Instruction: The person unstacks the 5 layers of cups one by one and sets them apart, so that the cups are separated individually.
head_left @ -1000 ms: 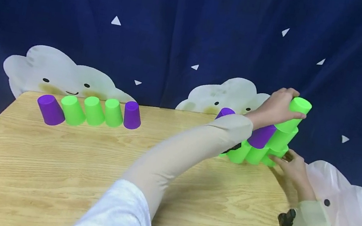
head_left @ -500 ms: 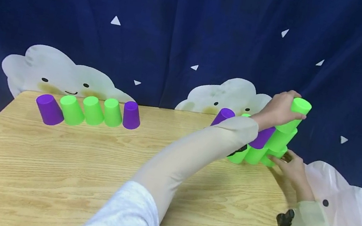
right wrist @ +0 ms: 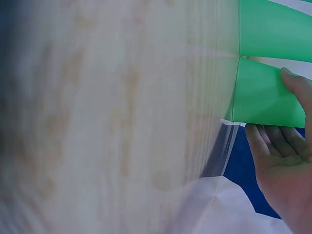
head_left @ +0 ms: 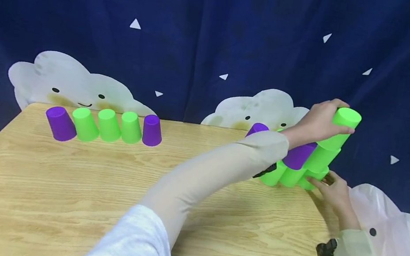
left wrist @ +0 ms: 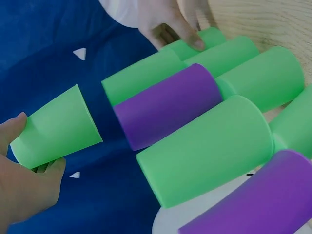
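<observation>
Slightly higher than a second ago, a green cup [left wrist: 58, 126] hangs over the right end of the stack [head_left: 300, 155], pinched between the left hand's [head_left: 316, 123] thumb and fingers.
At the left, five mouth-down cups [head_left: 109, 125], purple at both ends and green between, stand in a row on the pale, wood-grained table [head_left: 97, 200], before a dark blue draped curtain [head_left: 194, 45]. To the right, the stack's upper tier alternates purple and green over a green base, partly hidden by the left arm [head_left: 200, 185]; its smooth, tapered walls look like plastic. The left-wrist view shows a gap beneath the raised cup, so its placing seems unfinished. Farthest right, the right hand [head_left: 333, 193] pinches the end base cup [right wrist: 270, 92], perhaps to steady it.
</observation>
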Motion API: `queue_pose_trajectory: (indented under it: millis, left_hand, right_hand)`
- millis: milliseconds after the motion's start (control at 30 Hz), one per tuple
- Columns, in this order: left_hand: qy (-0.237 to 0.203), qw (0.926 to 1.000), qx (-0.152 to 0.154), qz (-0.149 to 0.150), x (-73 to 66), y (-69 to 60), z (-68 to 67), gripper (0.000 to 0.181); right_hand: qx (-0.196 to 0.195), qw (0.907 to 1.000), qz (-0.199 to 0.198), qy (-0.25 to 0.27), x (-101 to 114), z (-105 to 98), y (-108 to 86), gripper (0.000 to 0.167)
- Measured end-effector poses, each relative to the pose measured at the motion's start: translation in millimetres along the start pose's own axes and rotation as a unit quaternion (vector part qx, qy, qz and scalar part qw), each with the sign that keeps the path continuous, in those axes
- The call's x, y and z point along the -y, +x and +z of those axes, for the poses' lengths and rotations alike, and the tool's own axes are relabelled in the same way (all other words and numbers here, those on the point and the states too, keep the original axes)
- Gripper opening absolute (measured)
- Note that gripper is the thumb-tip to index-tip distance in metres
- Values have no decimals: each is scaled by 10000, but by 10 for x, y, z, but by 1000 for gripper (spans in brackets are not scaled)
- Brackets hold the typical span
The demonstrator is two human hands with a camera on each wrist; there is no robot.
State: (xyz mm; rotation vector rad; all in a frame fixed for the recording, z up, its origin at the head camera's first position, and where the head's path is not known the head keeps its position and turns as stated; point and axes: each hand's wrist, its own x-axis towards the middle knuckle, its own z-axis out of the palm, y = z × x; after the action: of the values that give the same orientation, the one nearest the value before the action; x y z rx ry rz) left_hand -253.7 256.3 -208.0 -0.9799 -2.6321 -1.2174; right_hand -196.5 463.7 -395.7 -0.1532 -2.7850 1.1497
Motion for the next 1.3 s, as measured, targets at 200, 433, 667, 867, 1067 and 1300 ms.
queue_pose_trajectory:
  millis: [200,433,667,867,1067,1300]
  left_hand:
    - [-285,9993,115,198,-52,-183,-192,62]
    - [-834,9944,405,501,-2,-481,-450,60]
    - [-1125,9900,435,736,269,-788,-637,58]
    - [-1470,9852,210,855,598,-1056,-748,58]
    - [-1715,9821,-35,773,923,-1354,-909,56]
    - [-1675,9843,-187,527,1347,-1780,-1039,54]
  right_hand:
    - [-107,9999,-37,-115,-6,17,-11,70]
    - [-129,9998,36,-166,-19,15,-7,71]
    - [-97,9999,58,-126,-50,3,-8,74]
    - [-163,9998,73,-119,-46,1,-7,73]
    - [-81,9999,127,26,-47,-3,8,78]
    - [-143,9998,101,-53,-41,12,-3,74]
